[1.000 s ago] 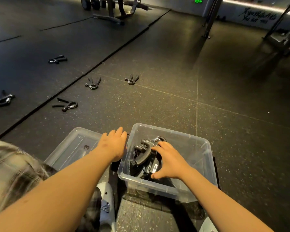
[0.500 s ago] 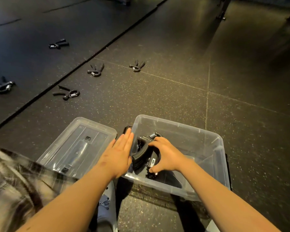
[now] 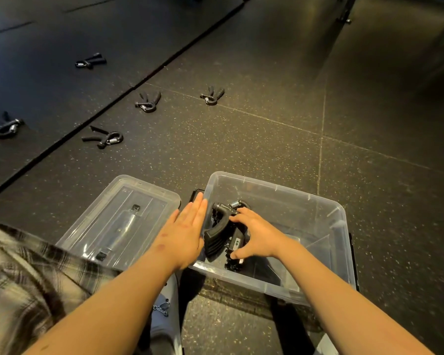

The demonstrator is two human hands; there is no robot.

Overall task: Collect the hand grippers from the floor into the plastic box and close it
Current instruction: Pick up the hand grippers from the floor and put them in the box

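At the left end of the plastic box (image 3: 340, 213) a boxed gripper (image 3: 215, 238) is clasped by the right hand (image 3: 258, 235), fingers and thumb curled round it. The left hand (image 3: 183, 235) is laid flat, fingers together, against the box's left wall. The nearest floor gripper (image 3: 105, 138) is seen beyond-left of the box, handles pointing away from it, and is judged nearer the left hand. Open floor (image 3: 241, 149) is left between, with the lid (image 3: 118, 221) parked just left of the box.
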